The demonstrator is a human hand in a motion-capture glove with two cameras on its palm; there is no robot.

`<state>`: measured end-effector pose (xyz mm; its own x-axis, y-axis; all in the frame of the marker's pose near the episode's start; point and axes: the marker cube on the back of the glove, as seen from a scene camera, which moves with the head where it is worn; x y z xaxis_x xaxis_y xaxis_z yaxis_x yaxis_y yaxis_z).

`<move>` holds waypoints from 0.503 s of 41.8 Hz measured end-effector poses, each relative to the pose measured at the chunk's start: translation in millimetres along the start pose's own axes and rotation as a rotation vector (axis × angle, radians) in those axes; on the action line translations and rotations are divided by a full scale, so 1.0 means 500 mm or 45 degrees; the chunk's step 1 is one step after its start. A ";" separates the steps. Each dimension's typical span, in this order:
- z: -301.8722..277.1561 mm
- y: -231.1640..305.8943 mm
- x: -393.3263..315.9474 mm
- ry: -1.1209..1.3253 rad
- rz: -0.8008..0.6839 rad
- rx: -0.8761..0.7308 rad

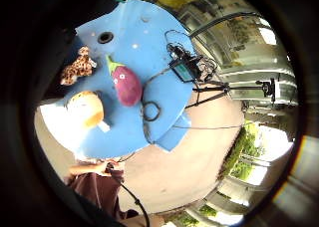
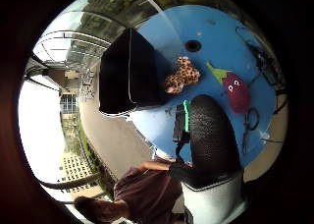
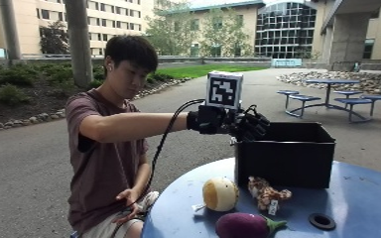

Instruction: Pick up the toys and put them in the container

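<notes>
Outdoors, on a paved court with buildings behind, we log a round blue table (image 3: 369, 198) with a central hole (image 3: 322, 221).

Container (image 3: 289, 156): black, box-shaped, straight-walled and open-topped, standing on the table's far part. We cannot see its inside, so what it already holds is unknown.

Toys, three, all lying on the table in front of the container and none in hand:
- round cream-and-orange plush ball (image 3: 220, 194), soft-looking, with a white tag;
- spotted leopard-print plush animal (image 3: 267, 192), floppy and irregular in shape, just beside the container's wall;
- purple aubergine plush (image 3: 245, 225) with green stalk and stitched eyes (smooth fabric, plump teardrop form), nearest the table's edge.

Right hand (image 3: 240, 125): black-gloved, raised above the container's near rim, fingers hanging loosely curled and, as far as we can see, holding nothing.

Progress, in our judgement: at least three toys are left to move; each should yield softly to a pinch.
</notes>
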<state>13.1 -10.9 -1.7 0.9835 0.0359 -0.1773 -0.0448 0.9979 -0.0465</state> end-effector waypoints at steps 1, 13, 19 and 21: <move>0.000 -0.004 0.004 0.008 0.012 -0.003; 0.066 -0.075 0.066 0.125 0.171 -0.169; 0.153 -0.117 0.114 0.116 0.296 -0.264; 0.195 -0.125 0.122 0.047 0.305 -0.323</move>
<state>93.1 -66.0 86.3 0.9330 0.2607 -0.2481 -0.3202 0.9160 -0.2415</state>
